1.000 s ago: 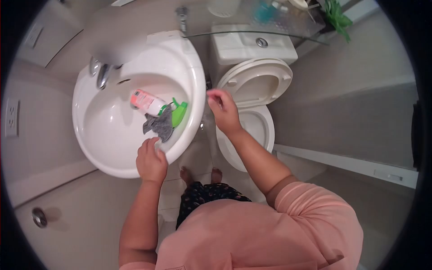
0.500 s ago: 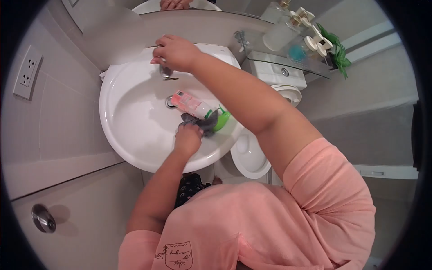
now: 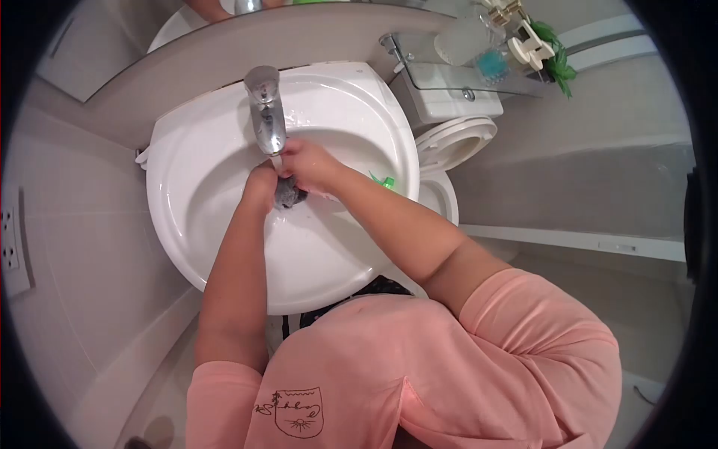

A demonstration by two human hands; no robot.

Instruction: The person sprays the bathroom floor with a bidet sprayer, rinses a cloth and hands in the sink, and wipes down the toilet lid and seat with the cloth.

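Observation:
Water runs from the chrome faucet (image 3: 267,112) into the white sink (image 3: 329,273). Under the spout, my left hand (image 3: 261,187) and my right hand (image 3: 308,166) are close together, both closed on a wet grey cloth (image 3: 289,194) that hangs between them. The green spray head (image 3: 384,181) of a bottle shows at the basin's right side, beyond my right forearm. Most of the bottle's body is hidden behind my right hand and forearm.
The toilet (image 3: 456,142) stands right of the sink, lid raised. Above its tank, a glass shelf (image 3: 441,78) carries bottles and a green plant (image 3: 557,63). A mirror (image 3: 120,45) edges the wall behind the faucet. A wall outlet (image 3: 11,239) is at far left.
My right hand has come down from the faucet handle to the cloth, and water now flows. My left hand has moved the cloth from beside the bottle to beneath the spout.

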